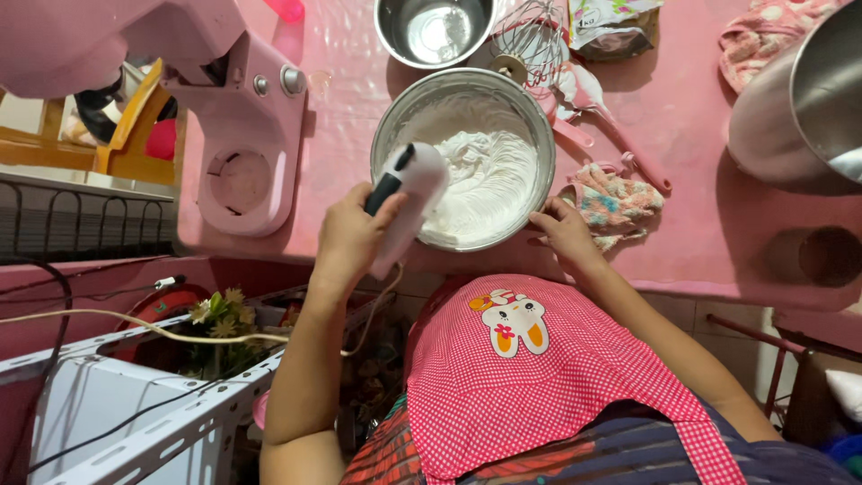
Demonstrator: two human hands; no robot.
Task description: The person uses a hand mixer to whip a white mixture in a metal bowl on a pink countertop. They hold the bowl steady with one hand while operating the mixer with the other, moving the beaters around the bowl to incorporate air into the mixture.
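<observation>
My left hand [352, 235] grips a white hand mixer [411, 199] by its dark handle, held over the near left side of a steel mixing bowl [392, 119]. The bowl holds stiff white whipped cream [482, 182]. The beaters are hidden below the mixer body. My right hand [564, 230] rests on the bowl's near right rim, fingers against the metal, next to a pastel patterned cloth [615, 203]. I wear a pink checked apron [530, 377] with a rabbit patch.
A pink stand mixer [241, 135] stands left on the pink counter [718, 224]. Behind the bowl are an empty steel bowl [434, 32], a wire whisk [532, 40], a pink spatula [602, 117] and a packet [611, 22]. A big steel pot [799, 99] sits right.
</observation>
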